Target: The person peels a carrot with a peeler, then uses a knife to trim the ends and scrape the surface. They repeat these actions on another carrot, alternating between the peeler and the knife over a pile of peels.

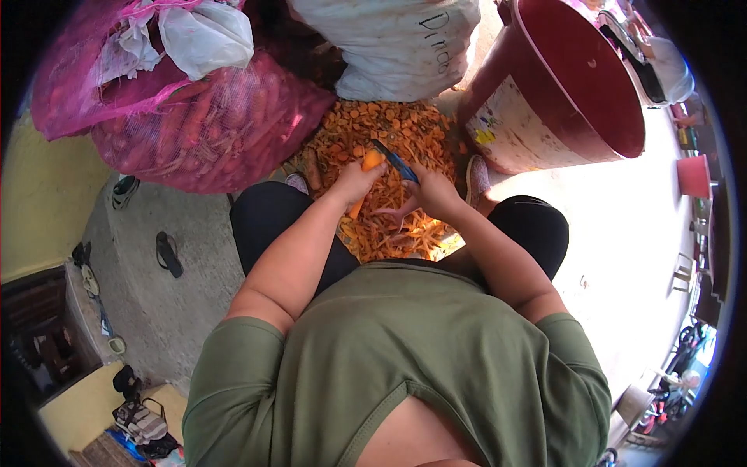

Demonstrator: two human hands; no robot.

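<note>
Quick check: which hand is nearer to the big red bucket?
Right. The right hand, with the blue tool, is left of the red bucket, not touching it; the left hand, holding the carrot, is farther left.

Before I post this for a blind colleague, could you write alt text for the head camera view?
A person's left hand holds a carrot and the right hand a blue tool over a heap of orange slices and shavings; beyond are a pink mesh sack, a white sack and a dark red bucket.
</note>
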